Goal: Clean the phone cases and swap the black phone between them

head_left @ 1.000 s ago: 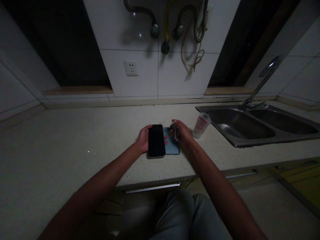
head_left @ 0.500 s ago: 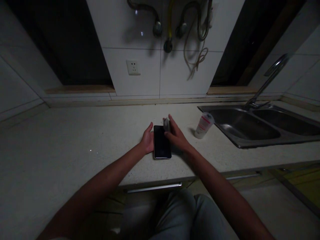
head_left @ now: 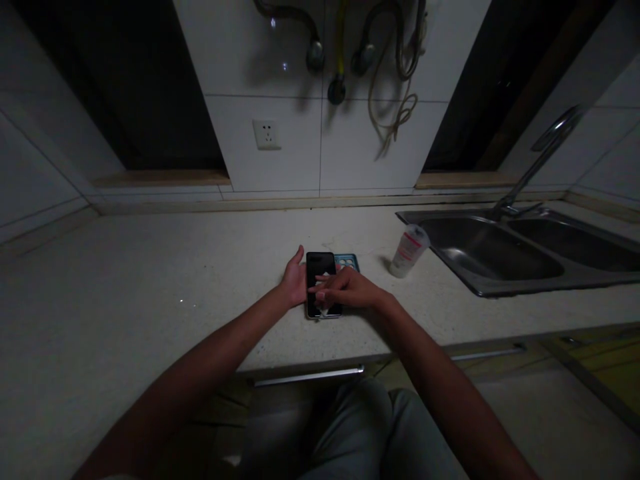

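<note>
A dark smartphone (head_left: 319, 261) lies face up, low over the counter near its front edge. My left hand (head_left: 295, 280) holds it from the left side, thumb up and fingers passing beneath. Over the screen is my right hand (head_left: 354, 288), its fingers closed on a small white tissue (head_left: 324, 311) pressed to the glass. Most of the tissue is hidden under the fingers. A teal phone case (head_left: 349, 261) lies just right of the phone, partly covered by my right hand.
A plastic cup (head_left: 410, 251) with red print stands to the right, leaning slightly. Beyond it is a steel double sink (head_left: 475, 291) with a tap (head_left: 530, 163). A wall socket (head_left: 267, 135), hoses and a tied cord hang or sit on the tiled wall behind the counter (head_left: 150, 280).
My right hand has come down and toward me, from the phone's upper right onto its screen with the tissue. The teal case now shows behind it. My left hand has barely moved.
</note>
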A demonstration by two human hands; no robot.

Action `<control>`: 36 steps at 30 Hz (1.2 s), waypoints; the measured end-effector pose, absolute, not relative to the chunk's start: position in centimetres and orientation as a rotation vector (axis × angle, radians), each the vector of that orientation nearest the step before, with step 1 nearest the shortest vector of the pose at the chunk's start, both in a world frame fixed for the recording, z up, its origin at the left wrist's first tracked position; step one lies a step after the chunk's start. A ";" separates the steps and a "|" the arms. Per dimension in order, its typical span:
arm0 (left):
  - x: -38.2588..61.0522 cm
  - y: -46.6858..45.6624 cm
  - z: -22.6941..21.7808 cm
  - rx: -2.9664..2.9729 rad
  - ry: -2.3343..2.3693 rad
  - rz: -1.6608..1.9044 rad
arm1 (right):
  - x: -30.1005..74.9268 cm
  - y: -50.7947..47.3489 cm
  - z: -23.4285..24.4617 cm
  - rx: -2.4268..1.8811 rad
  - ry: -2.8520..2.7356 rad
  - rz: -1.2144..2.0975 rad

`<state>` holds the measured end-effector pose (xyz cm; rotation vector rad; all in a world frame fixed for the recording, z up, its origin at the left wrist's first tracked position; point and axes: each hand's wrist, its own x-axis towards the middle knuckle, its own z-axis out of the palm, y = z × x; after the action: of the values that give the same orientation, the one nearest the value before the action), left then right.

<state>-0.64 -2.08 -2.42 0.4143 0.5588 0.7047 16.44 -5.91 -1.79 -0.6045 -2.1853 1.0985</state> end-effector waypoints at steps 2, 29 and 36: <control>-0.6 -2.2 -2.2 0.391 0.554 0.722 | 16.5 -5.8 -1.9 -0.640 -2.161 1.045; -0.6 -2.3 -1.3 0.355 0.605 0.876 | 16.7 -4.2 -4.2 -1.220 -2.333 0.232; -0.1 -2.3 -2.1 0.356 0.517 0.826 | 16.3 -4.3 -4.6 -1.068 -2.373 0.289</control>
<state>-0.14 -2.27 -2.10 0.3560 0.5171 0.8257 16.34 -4.32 -4.56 -1.0683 -2.3727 0.2887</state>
